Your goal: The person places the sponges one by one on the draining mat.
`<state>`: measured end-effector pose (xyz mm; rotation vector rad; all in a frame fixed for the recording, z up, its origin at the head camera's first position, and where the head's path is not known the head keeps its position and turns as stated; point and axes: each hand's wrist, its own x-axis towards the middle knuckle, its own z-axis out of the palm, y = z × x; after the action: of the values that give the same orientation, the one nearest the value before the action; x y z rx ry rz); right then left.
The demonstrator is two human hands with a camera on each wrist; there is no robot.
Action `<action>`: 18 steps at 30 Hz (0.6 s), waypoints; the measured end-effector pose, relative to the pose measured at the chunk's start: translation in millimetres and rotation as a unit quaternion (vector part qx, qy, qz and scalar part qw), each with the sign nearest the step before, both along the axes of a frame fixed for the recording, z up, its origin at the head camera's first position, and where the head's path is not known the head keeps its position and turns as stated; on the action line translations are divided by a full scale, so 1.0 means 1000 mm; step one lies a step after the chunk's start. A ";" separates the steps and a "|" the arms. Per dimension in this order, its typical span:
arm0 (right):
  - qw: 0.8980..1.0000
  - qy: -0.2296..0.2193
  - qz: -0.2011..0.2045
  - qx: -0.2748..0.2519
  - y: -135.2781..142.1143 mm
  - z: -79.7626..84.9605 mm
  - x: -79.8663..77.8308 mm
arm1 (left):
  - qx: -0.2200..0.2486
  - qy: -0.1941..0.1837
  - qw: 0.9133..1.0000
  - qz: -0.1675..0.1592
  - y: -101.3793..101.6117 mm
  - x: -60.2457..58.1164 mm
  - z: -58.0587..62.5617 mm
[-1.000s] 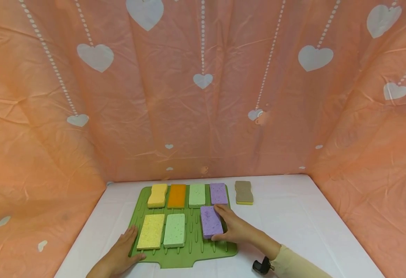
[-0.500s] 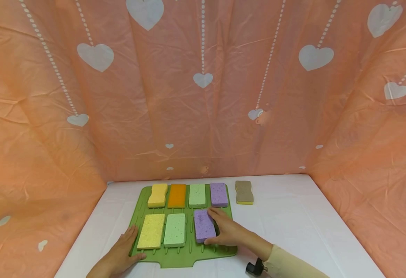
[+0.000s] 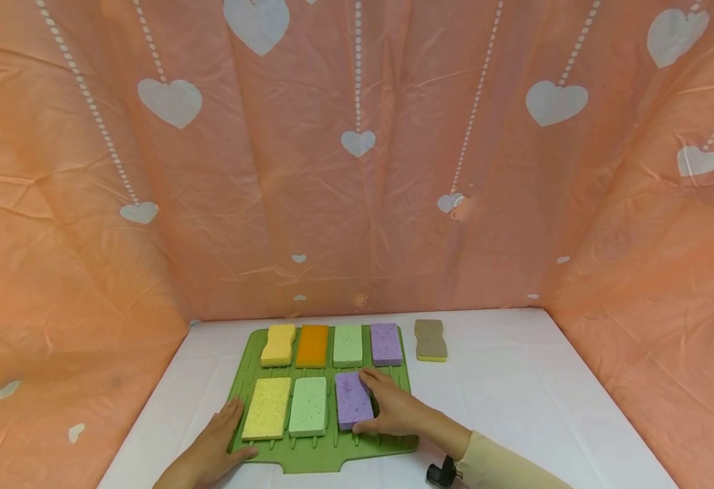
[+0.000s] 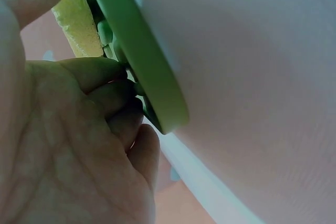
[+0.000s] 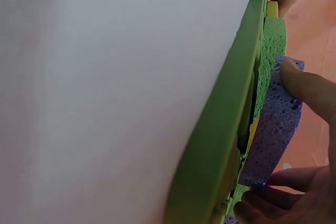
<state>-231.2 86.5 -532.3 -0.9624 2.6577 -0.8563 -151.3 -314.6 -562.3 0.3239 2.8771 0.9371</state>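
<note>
My right hand (image 3: 390,406) grips a purple sponge (image 3: 353,399) by its far and near ends, thumb at the near end. In the right wrist view this sponge (image 5: 275,124) is tilted over the ridged green mat (image 5: 218,145). A light green sponge (image 3: 309,406) lies just left of it, then a larger yellow sponge (image 3: 267,409). My left hand (image 3: 216,438) rests at the green mat's (image 3: 311,463) front left corner, thumb spread apart. In the left wrist view its fingers (image 4: 113,95) touch the mat's edge.
Along the mat's back row lie a wavy-sided yellow sponge (image 3: 278,345), an orange sponge (image 3: 312,346), a light green sponge (image 3: 347,345) and another purple sponge (image 3: 386,343). A grey-topped yellow sponge (image 3: 431,339) lies on the white table (image 3: 516,380). Heart-patterned orange curtains (image 3: 357,224) surround the table.
My right hand has moved the purple sponge left and slightly nearer, closer to the light green sponge, uncovering the back purple one. The left hand has stayed in place.
</note>
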 end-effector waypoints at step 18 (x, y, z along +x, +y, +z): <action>0.999 0.033 0.003 0.004 -0.008 -0.001 0.000 | -0.012 0.014 1.000 -0.006 -0.001 0.000 -0.002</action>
<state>-231.3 78.9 -533.7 -1.0125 2.7094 -0.8275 -151.6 -315.3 -564.0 0.3550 2.9067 0.9021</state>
